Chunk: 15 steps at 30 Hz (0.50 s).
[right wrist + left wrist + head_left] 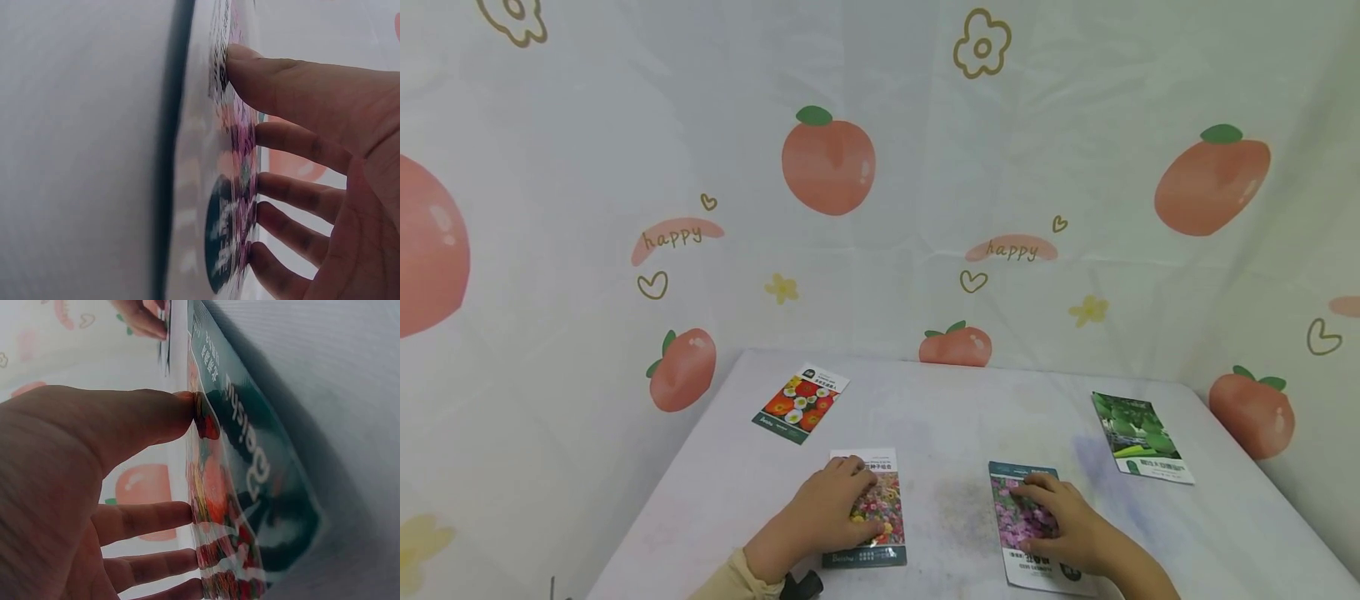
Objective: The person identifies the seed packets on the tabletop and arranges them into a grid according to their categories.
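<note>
Flat on the table lies a seed packet with mixed flowers (889, 500), a white top and a dark green lower band. My left hand (822, 510) rests on it, thumb and fingertips spread over its printed face; the left wrist view shows these touching the packet (250, 469). My right hand (1075, 523) touches a second seed packet with pink-purple flowers (1011, 521), whose lettering is upside down in the head view. In the right wrist view, thumb and fingertips press on that packet's face (195, 206). Both hands cover part of their packets.
A packet with red, orange and white flowers (801, 406) lies at the back left of the white table (955, 417). At the back right lies a green vegetable packet (1142, 437). A fruit-printed white curtain (895, 275) hangs behind and beside the table.
</note>
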Motion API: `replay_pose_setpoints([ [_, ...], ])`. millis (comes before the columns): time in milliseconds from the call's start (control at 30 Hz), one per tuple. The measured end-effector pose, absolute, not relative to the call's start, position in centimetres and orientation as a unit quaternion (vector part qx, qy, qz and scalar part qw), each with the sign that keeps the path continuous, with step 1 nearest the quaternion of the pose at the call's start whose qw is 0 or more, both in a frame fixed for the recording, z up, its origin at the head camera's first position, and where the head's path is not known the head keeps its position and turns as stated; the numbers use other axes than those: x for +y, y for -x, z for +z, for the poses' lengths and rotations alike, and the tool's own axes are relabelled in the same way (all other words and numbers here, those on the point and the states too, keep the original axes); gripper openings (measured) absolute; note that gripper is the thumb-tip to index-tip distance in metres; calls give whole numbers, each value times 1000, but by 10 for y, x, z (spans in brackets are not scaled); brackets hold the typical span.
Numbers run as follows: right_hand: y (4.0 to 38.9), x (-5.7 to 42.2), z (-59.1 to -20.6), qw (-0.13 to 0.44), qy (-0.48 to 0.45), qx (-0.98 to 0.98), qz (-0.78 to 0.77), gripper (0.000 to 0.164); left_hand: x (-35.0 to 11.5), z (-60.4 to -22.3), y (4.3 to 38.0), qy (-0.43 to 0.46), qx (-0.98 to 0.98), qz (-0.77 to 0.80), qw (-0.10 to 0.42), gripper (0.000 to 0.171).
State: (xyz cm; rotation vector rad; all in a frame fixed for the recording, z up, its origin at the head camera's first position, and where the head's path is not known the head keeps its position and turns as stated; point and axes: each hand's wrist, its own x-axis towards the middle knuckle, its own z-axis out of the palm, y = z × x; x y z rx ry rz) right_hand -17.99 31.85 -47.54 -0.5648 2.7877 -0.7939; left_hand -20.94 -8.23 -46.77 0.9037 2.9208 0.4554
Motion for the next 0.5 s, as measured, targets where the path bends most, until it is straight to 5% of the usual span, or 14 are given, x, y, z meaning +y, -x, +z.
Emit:
replay_pose_setpoints([
  [500,180,318,-476,92,185,942,-265,71,-76,-470,211,-294,945,142,29,66],
])
